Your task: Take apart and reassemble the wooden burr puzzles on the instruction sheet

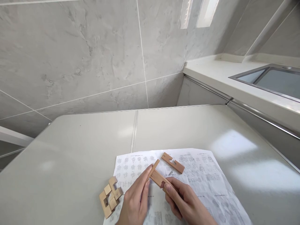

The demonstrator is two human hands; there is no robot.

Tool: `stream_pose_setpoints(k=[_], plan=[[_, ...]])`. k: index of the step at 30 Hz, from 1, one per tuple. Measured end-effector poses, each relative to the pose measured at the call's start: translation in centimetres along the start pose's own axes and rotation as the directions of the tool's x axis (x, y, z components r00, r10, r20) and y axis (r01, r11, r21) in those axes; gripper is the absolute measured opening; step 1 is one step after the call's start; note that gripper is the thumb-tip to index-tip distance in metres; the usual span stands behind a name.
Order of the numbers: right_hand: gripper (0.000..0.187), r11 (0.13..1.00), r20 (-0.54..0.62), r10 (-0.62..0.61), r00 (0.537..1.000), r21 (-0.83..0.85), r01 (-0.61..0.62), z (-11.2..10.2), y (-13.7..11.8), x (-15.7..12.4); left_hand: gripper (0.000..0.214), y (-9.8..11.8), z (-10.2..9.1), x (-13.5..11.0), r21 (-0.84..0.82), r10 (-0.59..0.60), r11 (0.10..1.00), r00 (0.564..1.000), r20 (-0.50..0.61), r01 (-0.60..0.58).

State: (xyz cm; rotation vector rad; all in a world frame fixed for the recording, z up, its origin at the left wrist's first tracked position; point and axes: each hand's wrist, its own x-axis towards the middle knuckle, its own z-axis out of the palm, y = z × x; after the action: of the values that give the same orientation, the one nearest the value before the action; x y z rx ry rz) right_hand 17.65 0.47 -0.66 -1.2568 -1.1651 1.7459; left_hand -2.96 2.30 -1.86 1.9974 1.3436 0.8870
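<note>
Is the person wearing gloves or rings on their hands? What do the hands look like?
No gloves. The left hand and the right hand are both bare, with no rings on the fingers that show. The nails look short and unpainted. No sleeves, watch or bracelet show before the picture's bottom edge.

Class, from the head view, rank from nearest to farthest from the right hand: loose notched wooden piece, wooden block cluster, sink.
1. Loose notched wooden piece: on the paper, just beyond the right hand.
2. Wooden block cluster: left, past the left hand.
3. Sink: far back, right.
</note>
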Motion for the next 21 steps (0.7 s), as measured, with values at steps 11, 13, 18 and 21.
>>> stream_pose_setpoints(k=[11,13,18,21], plan=[[0.061,1.000,0.006,0.015,1.000,0.010,-0.015,0.00,-0.51,-0.18,0.047,0.16,-0.12,0.06,-0.030,0.037,0.999,0.999,-0.014,-0.038],[0.060,1.000,0.016,0.016,1.000,0.010,-0.016,-0.11,-0.57,-0.27,0.045,0.15,-0.22,0.05,-0.041,0.030,0.999,1.000,0.003,-0.030],[0.059,1.000,0.008,0.006,1.000,0.003,-0.006,-0.08,-0.27,-0.17,0.044,0.06,-0.08,-0.12,-0.054,0.029,0.998,1.000,0.006,-0.029],[0.058,1.000,0.003,0.004,1.000,0.023,-0.004,0.09,-0.05,-0.09,0.045,0.25,0.10,-0.19,-0.055,0.027,0.998,1.000,0.007,-0.027]])
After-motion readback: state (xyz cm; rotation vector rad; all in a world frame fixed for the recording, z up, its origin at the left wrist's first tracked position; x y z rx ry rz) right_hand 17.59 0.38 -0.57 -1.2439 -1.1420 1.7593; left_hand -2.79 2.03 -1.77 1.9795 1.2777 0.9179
